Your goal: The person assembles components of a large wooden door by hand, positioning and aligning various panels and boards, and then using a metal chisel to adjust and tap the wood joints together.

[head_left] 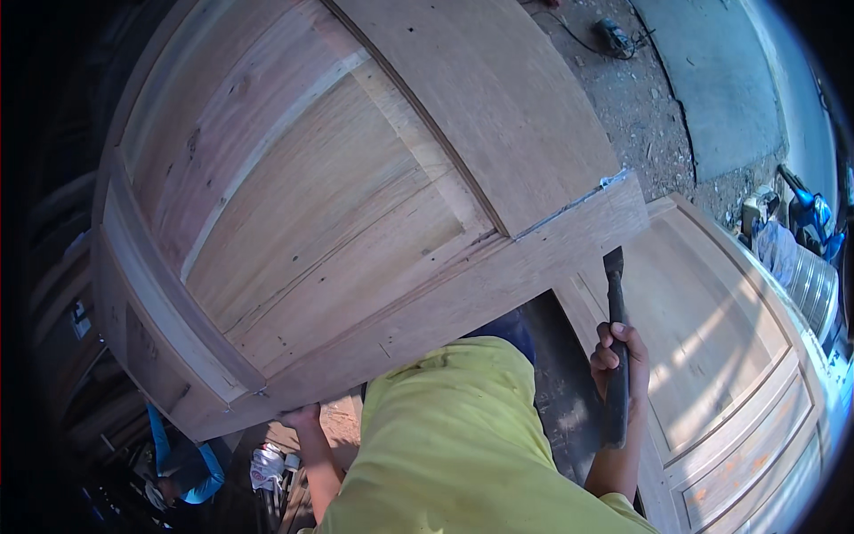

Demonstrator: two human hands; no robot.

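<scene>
A large wooden panel door (427,294) lies across in front of me, its near rail passing just ahead of my yellow shirt. Beneath that near edge, my left hand (302,416) grips the door, with its fingertips mostly hidden. My right hand (618,351) is wrapped around a dark chisel (616,392). The chisel stands nearly upright, its flared flat blade up beside the door's right end. A whitish, glue-like line (569,206) runs along the seam between the rail and the wide stile, ending in a pale blob at the corner.
Another panel door (694,311) lies to the right, streaked with sunlight. A corded power tool (614,37) rests on the gritty ground beyond. A ribbed metal container (811,285) and blue items stand at far right. At lower left, a person in blue sleeves (200,476) is near a white bag (267,467).
</scene>
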